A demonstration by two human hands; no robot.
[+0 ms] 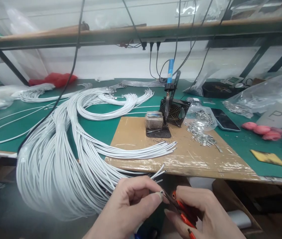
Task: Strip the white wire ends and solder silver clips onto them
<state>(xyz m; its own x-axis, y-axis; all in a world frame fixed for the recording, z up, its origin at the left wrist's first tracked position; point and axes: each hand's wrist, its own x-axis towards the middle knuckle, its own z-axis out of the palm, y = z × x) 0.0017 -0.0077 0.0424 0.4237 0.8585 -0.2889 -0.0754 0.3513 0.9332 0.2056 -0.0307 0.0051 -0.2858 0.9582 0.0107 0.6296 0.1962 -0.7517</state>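
My left hand (136, 205) is closed in a pinch at the bottom centre, its thumb and forefinger holding a tiny dark-tipped end, probably of a white cable. My right hand (202, 209) grips red-handled pliers (187, 217), whose dark jaws point at the left fingertips. Their tips meet or nearly meet the held end; exact contact is too small to tell. A large bundle of white cables (56, 166) hangs over the table's front edge on the left. Other cable ends (155, 151) lie on the brown board (136, 132) behind my hands.
A blue-handled soldering iron (170, 71) stands upright near a small fan (177, 113). Metal pieces (202, 127) spill from a plastic bag. To the right are a phone (225, 119), pink items (265, 129) and a yellow pad (267, 157). Black cords hang from the shelf (106, 35).
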